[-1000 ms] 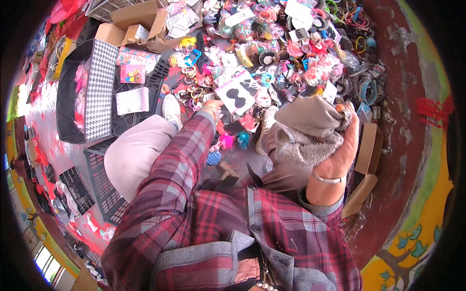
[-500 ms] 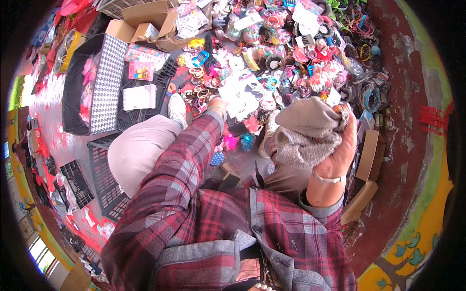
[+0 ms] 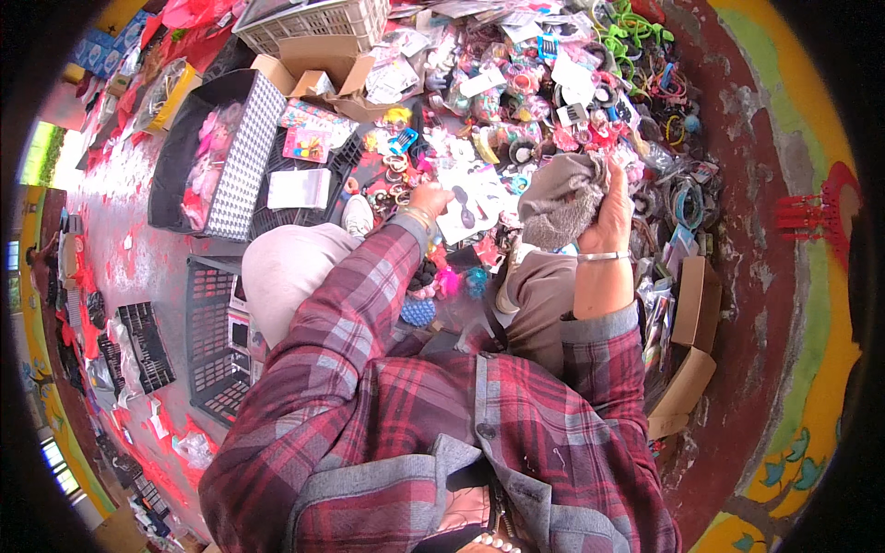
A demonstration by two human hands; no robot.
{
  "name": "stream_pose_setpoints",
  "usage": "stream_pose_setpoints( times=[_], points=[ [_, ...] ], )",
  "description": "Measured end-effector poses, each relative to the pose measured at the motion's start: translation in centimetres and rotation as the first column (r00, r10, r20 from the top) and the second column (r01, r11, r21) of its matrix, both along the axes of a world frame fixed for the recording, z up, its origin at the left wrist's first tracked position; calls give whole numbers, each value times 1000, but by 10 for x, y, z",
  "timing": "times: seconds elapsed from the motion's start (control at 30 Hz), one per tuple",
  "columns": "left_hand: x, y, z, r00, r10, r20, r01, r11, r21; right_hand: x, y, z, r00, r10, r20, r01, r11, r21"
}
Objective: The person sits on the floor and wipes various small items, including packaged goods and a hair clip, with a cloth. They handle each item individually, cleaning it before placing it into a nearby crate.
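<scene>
My right hand (image 3: 610,219) is raised above my right knee, closed around a grey-brown fuzzy cloth (image 3: 560,203), which bunches up to the left of the fingers. My left hand (image 3: 428,201) reaches down over the pile, fingers curled at the left edge of a white sheet with dark oval shapes (image 3: 468,214). Whatever is between those fingers is hidden. Around both hands lies a heap of hair accessories (image 3: 525,83), many in clear bags. Near my feet are a pink fluffy ball (image 3: 448,281) and a teal one (image 3: 476,280).
On the left stand a houndstooth-sided bin (image 3: 241,170), a dark plastic crate (image 3: 218,346) and an open cardboard box (image 3: 318,57). A pale basket (image 3: 332,28) sits at the back. Cardboard flaps (image 3: 696,313) rise on the right beside a painted wall (image 3: 825,304).
My right hand has moved forward and a little left with the cloth, away from my body. The left hand shifts slightly right over the sheet's edge. The whole view has shifted somewhat.
</scene>
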State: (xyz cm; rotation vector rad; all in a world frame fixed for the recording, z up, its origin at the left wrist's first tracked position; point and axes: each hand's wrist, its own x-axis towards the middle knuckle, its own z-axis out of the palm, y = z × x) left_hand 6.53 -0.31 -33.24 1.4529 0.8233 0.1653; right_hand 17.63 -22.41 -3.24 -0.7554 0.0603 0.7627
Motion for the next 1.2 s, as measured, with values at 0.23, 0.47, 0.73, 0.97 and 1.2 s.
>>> stream_pose_setpoints(
  times=[0.23,0.47,0.73,0.97,1.2],
  points=[
    [-28,-34,250,730,250,636,417,574,-705,-14,26,14,984,28,174,-47,993,107],
    [-44,-33,305,551,465,693,376,603,-703,-81,92,37,-322,423,847,559,807,-190],
    [-47,-14,295,636,474,609,333,543,-771,-95,102,25,-453,381,806,214,924,-316],
    [-37,-31,300,624,440,645,267,657,-706,-68,120,16,-279,432,858,436,853,-288],
    [-40,-11,306,592,418,689,126,796,-592,-81,115,5,-356,429,830,316,891,-325]
  ],
)
